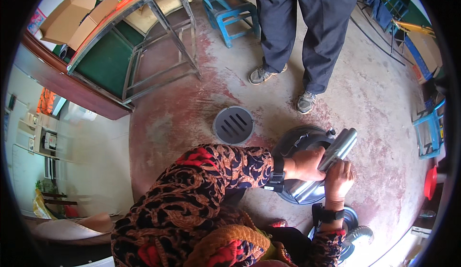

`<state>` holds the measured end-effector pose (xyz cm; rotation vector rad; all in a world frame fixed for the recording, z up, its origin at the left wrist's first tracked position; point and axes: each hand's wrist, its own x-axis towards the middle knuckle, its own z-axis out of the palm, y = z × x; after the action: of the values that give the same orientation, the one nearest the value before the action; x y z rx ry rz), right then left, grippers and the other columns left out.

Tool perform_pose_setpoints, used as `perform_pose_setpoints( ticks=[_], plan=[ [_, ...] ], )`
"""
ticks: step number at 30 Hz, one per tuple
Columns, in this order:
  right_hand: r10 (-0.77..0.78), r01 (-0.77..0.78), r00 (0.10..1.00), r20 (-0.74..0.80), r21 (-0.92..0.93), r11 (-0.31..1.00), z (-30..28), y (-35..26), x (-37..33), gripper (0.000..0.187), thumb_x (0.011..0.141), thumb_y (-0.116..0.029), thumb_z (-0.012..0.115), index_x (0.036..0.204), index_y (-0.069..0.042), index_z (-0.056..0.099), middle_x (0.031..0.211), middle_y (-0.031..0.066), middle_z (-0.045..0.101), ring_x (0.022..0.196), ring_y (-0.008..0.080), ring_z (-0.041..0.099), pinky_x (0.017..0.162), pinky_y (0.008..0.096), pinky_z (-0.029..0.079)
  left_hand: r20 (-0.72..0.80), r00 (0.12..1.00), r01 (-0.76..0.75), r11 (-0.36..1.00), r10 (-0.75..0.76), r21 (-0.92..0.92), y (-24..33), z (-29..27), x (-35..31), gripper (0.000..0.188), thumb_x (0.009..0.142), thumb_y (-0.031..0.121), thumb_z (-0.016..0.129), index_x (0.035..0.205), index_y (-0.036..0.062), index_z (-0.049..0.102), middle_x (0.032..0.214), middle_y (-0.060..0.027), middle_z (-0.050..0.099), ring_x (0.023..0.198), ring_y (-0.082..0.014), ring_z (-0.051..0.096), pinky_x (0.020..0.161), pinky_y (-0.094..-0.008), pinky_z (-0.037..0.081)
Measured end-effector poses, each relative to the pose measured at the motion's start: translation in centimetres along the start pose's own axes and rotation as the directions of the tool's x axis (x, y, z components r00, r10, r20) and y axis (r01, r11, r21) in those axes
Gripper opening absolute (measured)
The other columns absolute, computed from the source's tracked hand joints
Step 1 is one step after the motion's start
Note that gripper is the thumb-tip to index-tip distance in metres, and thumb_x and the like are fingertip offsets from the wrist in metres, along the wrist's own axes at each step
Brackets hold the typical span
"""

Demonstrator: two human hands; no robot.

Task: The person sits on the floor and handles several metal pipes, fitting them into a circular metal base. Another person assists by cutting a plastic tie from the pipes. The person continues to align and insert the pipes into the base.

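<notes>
A shiny metal pipe slants over a round dark metal body on the floor, its upper end pointing far right. A lengthwise fold or seam shows along it. My left hand grips the pipe from the left side, fingers curled against it. Close beside it, my right hand closes round the pipe from the near right. Below both hands the pipe's lower part continues toward the body's near rim. Whether the pipe touches the body is hidden by my hands.
A round grey slotted plate lies on the floor left of the body. A ribbed metal elbow is by my right forearm. Opposite stands a person in dark trousers. A metal-framed table, blue stool and blue chair stand around.
</notes>
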<state>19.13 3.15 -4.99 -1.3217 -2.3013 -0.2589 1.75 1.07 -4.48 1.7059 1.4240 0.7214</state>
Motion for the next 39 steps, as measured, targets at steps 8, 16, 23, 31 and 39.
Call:
perform_pose_setpoints(
  ticks=[8,16,23,31,39],
  plan=[
    [-0.137,0.141,0.989,-0.056,0.079,0.987,-1.1,-0.2,1.5,0.012,0.069,-0.006,0.063,0.079,-0.005,0.058,0.078,0.0082,0.053,0.072,0.0276,0.057,0.058,0.0400,0.047,0.133,0.986,0.157,0.801,-0.097,-0.578,-2.0,0.8,0.7,0.080,0.074,0.015,0.074,0.141,-0.0002,0.032,0.117,-0.0163,0.055,0.103,-0.0239,0.058,0.085,-0.0357,0.051],
    [-0.021,0.028,0.995,-0.096,0.071,0.997,0.0,0.0,1.5,0.015,0.065,-0.009,0.065,0.074,-0.009,0.053,0.073,0.0068,0.050,0.063,0.0262,0.057,0.060,0.0372,0.049,0.229,0.972,0.141,0.642,0.055,-0.753,-1.0,0.0,1.2,0.077,0.074,0.005,0.068,0.141,0.0041,0.029,0.115,-0.0092,0.050,0.103,-0.0173,0.053,0.086,-0.0327,0.050],
    [0.255,-0.210,0.962,-0.101,0.326,0.922,0.0,-1.1,1.7,0.012,0.072,-0.006,0.064,0.079,-0.006,0.053,0.076,0.0105,0.054,0.061,0.0314,0.056,0.056,0.0399,0.048,0.160,0.987,0.081,0.754,0.033,-0.652,-0.9,0.0,1.1,0.084,0.073,0.013,0.070,0.144,0.0013,0.026,0.122,-0.0145,0.050,0.112,-0.0234,0.052,0.099,-0.0368,0.044],
    [0.045,0.035,0.961,-0.271,0.283,0.958,-1.2,-0.5,1.0,0.020,0.067,-0.002,0.066,0.086,-0.006,0.059,0.073,0.0052,0.052,0.062,0.0243,0.053,0.062,0.0358,0.042,0.068,0.989,-0.079,0.855,0.133,-0.513,-0.5,-0.9,1.0,0.094,0.074,0.006,0.068,0.152,0.0005,0.015,0.135,-0.0146,0.044,0.123,-0.0223,0.046,0.105,-0.0351,0.039],
    [-0.011,0.088,0.957,-0.289,0.256,0.963,-1.6,-0.7,0.7,0.024,0.065,-0.004,0.069,0.087,-0.006,0.060,0.072,0.0040,0.051,0.063,0.0228,0.054,0.065,0.0346,0.042,0.195,0.975,0.069,0.694,0.105,-0.717,0.2,-1.5,1.0,0.085,0.072,0.007,0.066,0.148,0.0024,0.027,0.124,-0.0105,0.051,0.115,-0.0203,0.050,0.100,-0.0336,0.042]
  ],
)
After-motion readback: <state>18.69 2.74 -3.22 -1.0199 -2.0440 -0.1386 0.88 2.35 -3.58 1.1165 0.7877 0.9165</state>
